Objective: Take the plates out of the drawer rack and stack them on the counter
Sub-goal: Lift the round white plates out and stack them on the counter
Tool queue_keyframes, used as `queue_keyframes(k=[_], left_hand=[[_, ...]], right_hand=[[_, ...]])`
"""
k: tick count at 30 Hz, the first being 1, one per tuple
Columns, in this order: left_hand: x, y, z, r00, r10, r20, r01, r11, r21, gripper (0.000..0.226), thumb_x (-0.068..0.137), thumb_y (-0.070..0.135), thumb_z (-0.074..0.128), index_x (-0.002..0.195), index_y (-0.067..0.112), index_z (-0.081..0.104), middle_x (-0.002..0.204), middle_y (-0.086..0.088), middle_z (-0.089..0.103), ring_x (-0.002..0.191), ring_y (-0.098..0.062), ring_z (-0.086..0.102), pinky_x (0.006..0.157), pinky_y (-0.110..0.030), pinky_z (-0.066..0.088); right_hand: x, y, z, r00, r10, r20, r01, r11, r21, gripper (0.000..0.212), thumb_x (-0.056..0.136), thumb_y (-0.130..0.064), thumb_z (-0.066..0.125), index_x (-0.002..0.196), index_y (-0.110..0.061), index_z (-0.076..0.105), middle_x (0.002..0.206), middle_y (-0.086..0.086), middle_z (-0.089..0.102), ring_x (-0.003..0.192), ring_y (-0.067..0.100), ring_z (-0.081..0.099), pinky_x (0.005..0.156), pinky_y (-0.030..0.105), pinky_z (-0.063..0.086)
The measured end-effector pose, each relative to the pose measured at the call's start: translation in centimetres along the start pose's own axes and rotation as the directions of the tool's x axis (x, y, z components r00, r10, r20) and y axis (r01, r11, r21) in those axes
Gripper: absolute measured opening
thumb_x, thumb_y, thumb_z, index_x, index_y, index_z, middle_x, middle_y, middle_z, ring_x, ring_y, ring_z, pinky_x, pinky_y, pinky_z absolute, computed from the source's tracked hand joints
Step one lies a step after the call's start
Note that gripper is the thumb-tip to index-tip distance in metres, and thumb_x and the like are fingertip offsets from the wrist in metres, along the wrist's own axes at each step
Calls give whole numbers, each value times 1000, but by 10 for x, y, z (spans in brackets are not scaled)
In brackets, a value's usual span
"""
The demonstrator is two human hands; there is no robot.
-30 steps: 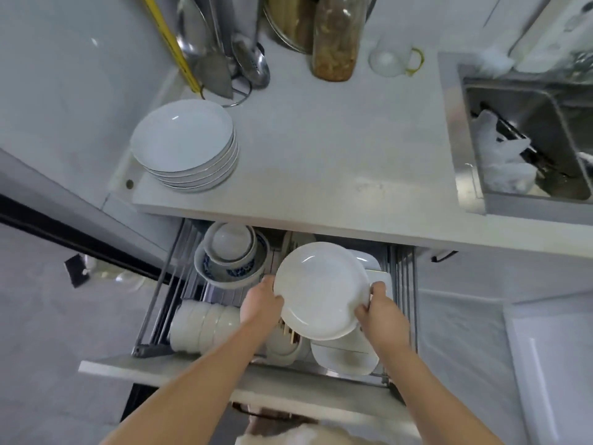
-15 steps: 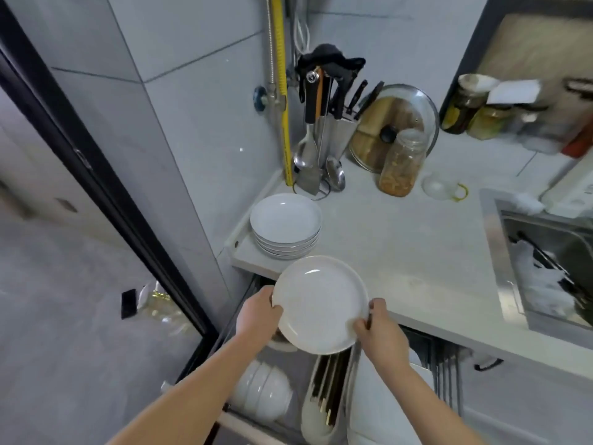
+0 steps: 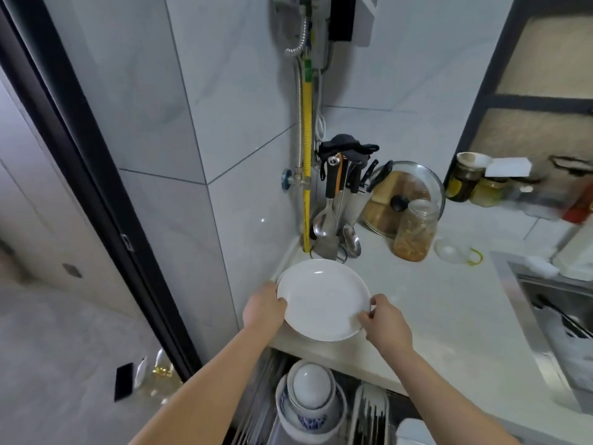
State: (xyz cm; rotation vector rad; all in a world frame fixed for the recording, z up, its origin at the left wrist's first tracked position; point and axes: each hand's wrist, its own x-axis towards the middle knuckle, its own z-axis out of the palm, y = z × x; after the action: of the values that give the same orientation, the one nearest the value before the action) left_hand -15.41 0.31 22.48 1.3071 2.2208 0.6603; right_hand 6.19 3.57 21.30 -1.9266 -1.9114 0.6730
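Observation:
A white plate (image 3: 322,300) is held level over the left end of the pale counter (image 3: 449,316), above where the stack of white plates stands; the stack is almost fully hidden beneath it. My left hand (image 3: 263,308) grips the plate's left rim and my right hand (image 3: 383,321) grips its right rim. Below the counter edge the drawer rack (image 3: 256,409) stands pulled out, holding nested bowls (image 3: 311,399) with a blue pattern.
A utensil holder (image 3: 340,200) with ladles and knives, a glass lid (image 3: 404,194) and a jar (image 3: 415,231) stand at the back of the counter. A steel sink (image 3: 558,316) lies to the right. A tiled wall and dark door frame close off the left.
Both hands have lifted the plate out of the drawer rack and carried it up and forward, over the stack on the counter. My view has tilted upward.

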Motion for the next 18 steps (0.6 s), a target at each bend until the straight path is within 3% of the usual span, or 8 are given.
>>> queue_keyframes(k=[3, 10, 18], left_hand=[[25, -1, -6, 1000, 11, 13, -11, 999, -36, 25, 89, 14, 43, 109, 15, 58, 99, -7, 68, 86, -28, 66, 74, -38, 55], [79, -4, 8, 998, 56, 19, -59, 978, 198, 28, 95, 8, 40, 118, 8, 56, 122, -13, 63, 112, -29, 60, 92, -36, 49], [109, -17, 33, 998, 44, 39, -52, 969, 241, 22, 96, 7, 41, 113, 3, 54, 118, -16, 63, 109, -30, 60, 89, -34, 47]], right_hand=[[19, -16, 2, 1000, 6, -6, -6, 1000, -14, 22, 88, -24, 51, 105, -10, 49, 90, 8, 67, 78, 27, 68, 69, 39, 54], [61, -30, 22, 1000, 20, 22, -18, 996, -86, 21, 91, -24, 45, 104, -8, 49, 98, 9, 67, 84, 29, 68, 75, 39, 56], [90, -20, 54, 995, 62, 73, -52, 989, -137, 13, 92, -21, 41, 97, -9, 43, 101, 12, 66, 90, 31, 65, 66, 32, 44]])
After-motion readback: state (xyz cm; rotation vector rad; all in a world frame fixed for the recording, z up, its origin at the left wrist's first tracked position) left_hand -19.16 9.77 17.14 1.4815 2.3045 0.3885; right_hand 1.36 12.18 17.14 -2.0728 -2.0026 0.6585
